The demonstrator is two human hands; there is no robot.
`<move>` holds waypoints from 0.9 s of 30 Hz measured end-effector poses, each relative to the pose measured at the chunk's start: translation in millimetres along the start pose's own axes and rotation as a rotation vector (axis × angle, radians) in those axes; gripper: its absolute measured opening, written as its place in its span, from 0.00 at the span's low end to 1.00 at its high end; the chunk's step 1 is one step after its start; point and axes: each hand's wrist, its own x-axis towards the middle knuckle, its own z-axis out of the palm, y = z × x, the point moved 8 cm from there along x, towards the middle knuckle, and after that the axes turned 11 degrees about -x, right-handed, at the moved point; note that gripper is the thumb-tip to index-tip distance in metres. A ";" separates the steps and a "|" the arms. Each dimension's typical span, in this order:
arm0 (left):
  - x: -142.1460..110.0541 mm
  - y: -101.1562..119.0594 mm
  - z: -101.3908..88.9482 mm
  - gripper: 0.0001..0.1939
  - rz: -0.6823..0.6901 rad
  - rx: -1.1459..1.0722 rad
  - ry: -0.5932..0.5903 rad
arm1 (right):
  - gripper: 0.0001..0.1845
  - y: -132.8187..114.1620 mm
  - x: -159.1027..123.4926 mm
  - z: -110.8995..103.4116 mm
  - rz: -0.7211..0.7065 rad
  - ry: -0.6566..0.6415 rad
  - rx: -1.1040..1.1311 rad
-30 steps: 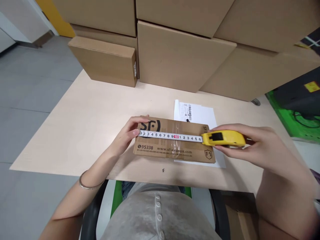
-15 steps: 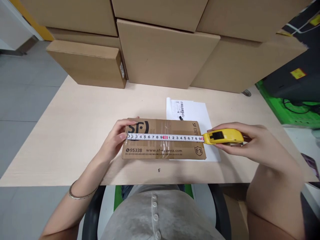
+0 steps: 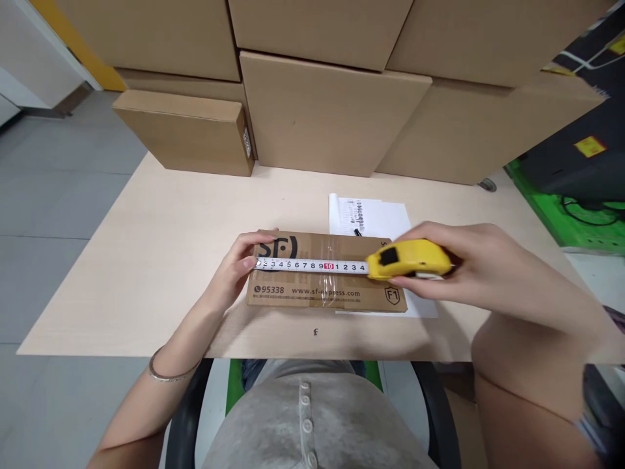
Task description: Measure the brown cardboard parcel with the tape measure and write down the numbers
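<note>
A small brown cardboard box (image 3: 293, 293) with black SF print and clear tape across its middle lies in front of me. My left hand (image 3: 243, 262) grips its left end, the thumb pressing the end of the white tape blade (image 3: 305, 265) against it. Over the box's right part, my right hand (image 3: 454, 260) is closed around a yellow tape measure (image 3: 420, 257). The blade runs straight along the top of the box, with numbers showing from about 2 past the red 10 to 14.
White paper (image 3: 381, 215) with print lies partly under the box, a black pen tip (image 3: 358, 232) on it. Large cardboard boxes (image 3: 332, 117) are stacked along the table's (image 3: 195, 208) back, a flatter box (image 3: 185, 133) at left. A green surface (image 3: 561, 215) with black cables is at right.
My right hand has moved left with the tape measure, now over the box's right part. The exposed blade is shorter, from about 20 to 14. My left hand keeps its hold.
</note>
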 end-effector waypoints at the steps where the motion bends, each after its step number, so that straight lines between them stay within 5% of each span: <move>1: 0.0 -1.0 -0.9 0.17 -0.001 0.011 0.001 | 0.14 -10.6 12.9 5.4 -0.023 -0.026 -0.009; 6: -0.3 2.3 2.3 0.19 0.061 0.035 -0.041 | 0.16 -78.4 73.9 43.2 -0.201 -0.129 -0.152; 10: -2.5 9.9 0.4 0.26 0.091 0.109 -0.131 | 0.16 -103.9 80.3 49.2 -0.298 -0.088 -0.089; 13: -7.1 19.2 -5.4 0.26 0.135 0.270 -0.248 | 0.21 -68.9 55.9 31.0 -0.128 0.028 0.113; 16: -15.4 27.4 -9.9 0.29 0.184 0.426 -0.370 | 0.20 2.7 11.8 7.0 0.234 0.324 0.320; 19: -22.3 32.3 -15.0 0.33 0.231 0.507 -0.413 | 0.21 57.4 -22.9 20.1 0.499 0.399 0.554; 23: -25.8 38.0 -19.2 0.32 0.295 0.535 -0.366 | 0.22 72.9 -20.2 60.5 0.563 0.244 0.782; 27: -34.4 50.2 0.7 0.34 0.379 0.657 -0.319 | 0.23 60.7 13.1 63.8 0.446 0.252 0.891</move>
